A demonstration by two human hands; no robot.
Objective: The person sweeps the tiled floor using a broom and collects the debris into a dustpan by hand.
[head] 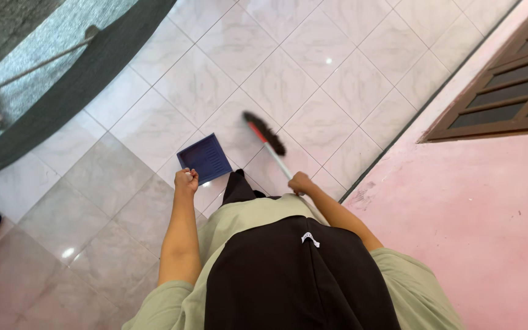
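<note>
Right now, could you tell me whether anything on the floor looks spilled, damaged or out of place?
Nothing stands out. The left hand holds a blue dustpan above the tiled floor; the right hand grips a broom. No spill or cracked tile shows.

Left arm bare, hangs nearly straight down and forward from a short olive sleeve, elbow barely bent. Left hand (186,181) curled into a tight fist, knuckles up, fingers wrapped around something thin; what it grips is hidden by the fist. Right arm bare too, angled forward and inward across the body, forearm running up-left from the sleeve. Right hand (301,183) closed, fingers wrapped round, back of hand up, wrist roughly in line with forearm. Both hands at similar height in front of the torso, well apart, right a little farther out. Torso in olive shirt with black front.
</note>
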